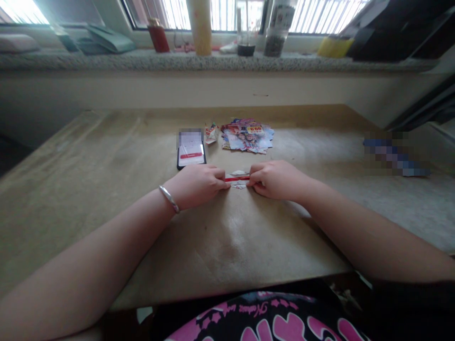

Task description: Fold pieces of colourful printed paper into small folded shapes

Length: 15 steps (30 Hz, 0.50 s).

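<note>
Both my hands pinch a small folded piece of paper [237, 179], white with a red stripe, just above the tan table [106, 156]. My left hand [196, 184], with a silver bangle at the wrist, grips its left end with curled fingers. My right hand [276, 179] grips its right end the same way. Beyond the paper lies a phone [191, 148] with a lit screen, and next to it a small folded paper shape [211, 133] and a loose stack of colourful printed paper squares [248, 136].
A stone windowsill [213, 60] behind the table carries a red cup [158, 35], a tall yellow container [201, 26], bottles and boxes. A blue-and-white item [396, 154] lies at the table's right side. The table's near edge sits against my body.
</note>
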Each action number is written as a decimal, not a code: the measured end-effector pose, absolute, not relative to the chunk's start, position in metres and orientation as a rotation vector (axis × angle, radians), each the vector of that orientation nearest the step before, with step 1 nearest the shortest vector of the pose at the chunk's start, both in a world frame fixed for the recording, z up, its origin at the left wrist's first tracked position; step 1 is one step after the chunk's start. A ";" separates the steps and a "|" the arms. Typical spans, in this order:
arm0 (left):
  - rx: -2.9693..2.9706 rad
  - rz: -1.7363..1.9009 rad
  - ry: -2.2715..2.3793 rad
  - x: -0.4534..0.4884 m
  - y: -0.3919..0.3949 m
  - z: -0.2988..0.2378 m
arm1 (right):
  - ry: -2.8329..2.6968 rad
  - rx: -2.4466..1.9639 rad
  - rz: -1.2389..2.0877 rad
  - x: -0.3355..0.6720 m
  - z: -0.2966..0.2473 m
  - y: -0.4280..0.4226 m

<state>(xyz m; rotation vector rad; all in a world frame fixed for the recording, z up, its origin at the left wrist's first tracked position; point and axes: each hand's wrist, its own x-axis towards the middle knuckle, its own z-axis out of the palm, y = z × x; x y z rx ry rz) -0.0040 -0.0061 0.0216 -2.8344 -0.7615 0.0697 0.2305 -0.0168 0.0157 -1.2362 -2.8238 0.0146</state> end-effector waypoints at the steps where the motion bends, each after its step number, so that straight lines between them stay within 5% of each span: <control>1: -2.835 0.065 -0.746 -0.005 -0.005 0.021 | -2.820 -1.238 0.026 0.231 0.016 -0.017; 15: -2.794 0.133 -0.751 0.000 -0.009 0.021 | -2.796 -1.275 0.111 0.238 0.017 -0.013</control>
